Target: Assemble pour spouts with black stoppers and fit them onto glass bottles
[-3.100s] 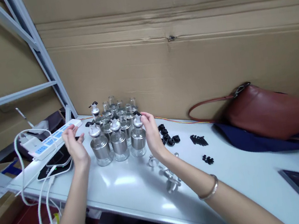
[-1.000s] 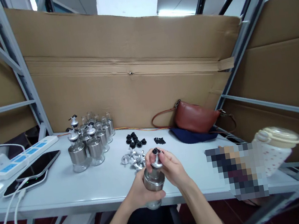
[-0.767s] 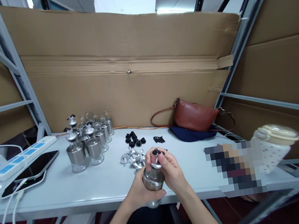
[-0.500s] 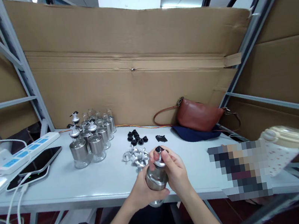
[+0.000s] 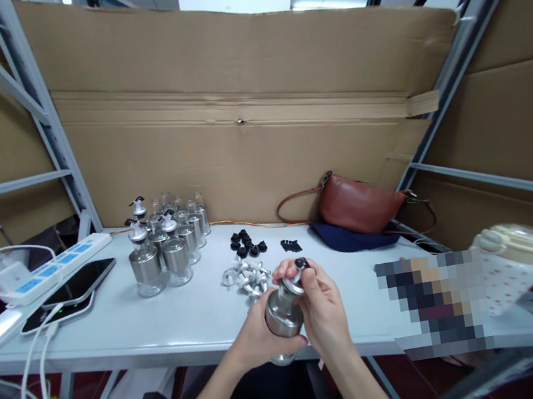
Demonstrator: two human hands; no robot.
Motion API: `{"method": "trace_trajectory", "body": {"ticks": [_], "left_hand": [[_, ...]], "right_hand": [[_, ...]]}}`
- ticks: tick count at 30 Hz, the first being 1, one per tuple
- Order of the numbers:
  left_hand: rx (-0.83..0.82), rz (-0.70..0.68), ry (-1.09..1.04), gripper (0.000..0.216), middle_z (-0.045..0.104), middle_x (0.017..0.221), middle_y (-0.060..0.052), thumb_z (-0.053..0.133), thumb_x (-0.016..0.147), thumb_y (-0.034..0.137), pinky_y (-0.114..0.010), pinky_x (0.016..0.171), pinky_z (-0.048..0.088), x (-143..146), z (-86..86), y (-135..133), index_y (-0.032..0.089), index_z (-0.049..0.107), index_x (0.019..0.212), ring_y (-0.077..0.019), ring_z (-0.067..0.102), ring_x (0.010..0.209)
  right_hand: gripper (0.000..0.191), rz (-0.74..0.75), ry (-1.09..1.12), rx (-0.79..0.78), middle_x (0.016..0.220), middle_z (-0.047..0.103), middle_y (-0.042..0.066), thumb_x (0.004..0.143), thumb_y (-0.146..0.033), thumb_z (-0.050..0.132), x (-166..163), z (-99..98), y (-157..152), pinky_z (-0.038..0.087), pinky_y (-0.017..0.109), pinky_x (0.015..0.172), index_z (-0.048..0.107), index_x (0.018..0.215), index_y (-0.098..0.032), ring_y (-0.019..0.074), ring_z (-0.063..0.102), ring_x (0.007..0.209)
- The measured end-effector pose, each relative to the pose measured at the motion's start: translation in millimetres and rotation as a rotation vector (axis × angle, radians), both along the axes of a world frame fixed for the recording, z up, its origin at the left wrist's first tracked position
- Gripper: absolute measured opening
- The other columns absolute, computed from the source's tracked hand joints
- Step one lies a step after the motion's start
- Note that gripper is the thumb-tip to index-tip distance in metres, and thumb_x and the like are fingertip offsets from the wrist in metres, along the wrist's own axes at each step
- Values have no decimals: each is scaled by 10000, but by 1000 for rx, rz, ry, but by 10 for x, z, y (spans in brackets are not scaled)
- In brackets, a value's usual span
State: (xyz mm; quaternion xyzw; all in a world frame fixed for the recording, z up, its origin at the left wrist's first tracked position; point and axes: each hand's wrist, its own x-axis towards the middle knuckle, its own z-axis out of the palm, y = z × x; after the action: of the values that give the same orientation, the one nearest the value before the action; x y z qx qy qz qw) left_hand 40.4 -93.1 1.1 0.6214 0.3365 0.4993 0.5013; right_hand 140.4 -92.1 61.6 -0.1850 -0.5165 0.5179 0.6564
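My left hand (image 5: 256,336) is wrapped round the steel-sleeved body of a small glass bottle (image 5: 283,317), held at the table's front edge. My right hand (image 5: 320,305) grips the bottle's silver spout cap (image 5: 293,281) with its black stopper on top, fingers pinched round it. Just behind lie loose silver spout caps (image 5: 247,275), black rubber stoppers (image 5: 247,243) and small black clips (image 5: 291,245). A cluster of matching bottles (image 5: 166,237) stands at the back left of the white table (image 5: 129,326).
A power strip (image 5: 49,267) with white cables and two phones (image 5: 66,295) lie at the left. A brown bag (image 5: 361,203) on dark blue cloth rests against the cardboard wall. A cream cup (image 5: 514,265) and a pixelated area sit at the right.
I took one bottle from the cluster and brought it to the front edge. Over the last second my right hand has stayed on the cap, shifting its grip slightly; the view drifted a little.
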Motion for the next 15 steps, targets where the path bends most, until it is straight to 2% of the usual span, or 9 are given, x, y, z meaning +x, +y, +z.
{"method": "trace_trajectory", "body": {"ticks": [2, 4, 8, 10, 12, 15], "left_hand": [[11, 13, 14, 611, 610, 1025, -60, 756, 543, 156, -298, 796, 451, 3, -15, -2, 143, 516, 1105, -202, 567, 893], [27, 14, 24, 609, 611, 1034, -57, 759, 540, 157, -292, 795, 453, 2, -22, -4, 150, 523, 1102, -205, 567, 908], [33, 0, 36, 594, 609, 1011, -53, 757, 558, 185, -298, 812, 447, -10, -31, -7, 140, 525, 1103, -201, 565, 906], [42, -5, 38, 598, 604, 1018, -56, 766, 555, 204, -304, 833, 440, -11, -49, -7, 131, 525, 1098, -202, 560, 914], [58, -4, 41, 618, 599, 1045, -66, 782, 550, 229, -309, 851, 433, -6, -75, -13, 127, 522, 1101, -208, 555, 933], [55, 49, 29, 665, 590, 1089, -81, 818, 538, 291, -314, 890, 421, -13, -90, -42, 141, 513, 1110, -225, 548, 986]], "right_hand": [[319, -32, -8, 54, 764, 552, 26, 822, -506, 595, 7, -41, -2, 475, 305, 751, 607, 714, -206, 169, 561, 765], [324, -18, 33, -3, 764, 555, 22, 798, -519, 619, 17, -15, -4, 490, 303, 725, 608, 714, -207, 163, 566, 733], [335, 72, 156, -354, 760, 596, 2, 670, -483, 753, 31, 166, -18, 500, 247, 563, 595, 708, -190, 116, 557, 589], [341, 119, 206, -468, 744, 609, -18, 618, -440, 800, 47, 235, -16, 503, 233, 537, 591, 712, -186, 103, 559, 557], [337, 125, 277, -507, 752, 621, -25, 611, -421, 808, 80, 245, 1, 527, 236, 577, 589, 715, -186, 117, 599, 627], [294, 33, 405, -517, 850, 642, -14, 664, -415, 773, 177, 169, 59, 542, 235, 647, 603, 734, -186, 131, 625, 798]]}}
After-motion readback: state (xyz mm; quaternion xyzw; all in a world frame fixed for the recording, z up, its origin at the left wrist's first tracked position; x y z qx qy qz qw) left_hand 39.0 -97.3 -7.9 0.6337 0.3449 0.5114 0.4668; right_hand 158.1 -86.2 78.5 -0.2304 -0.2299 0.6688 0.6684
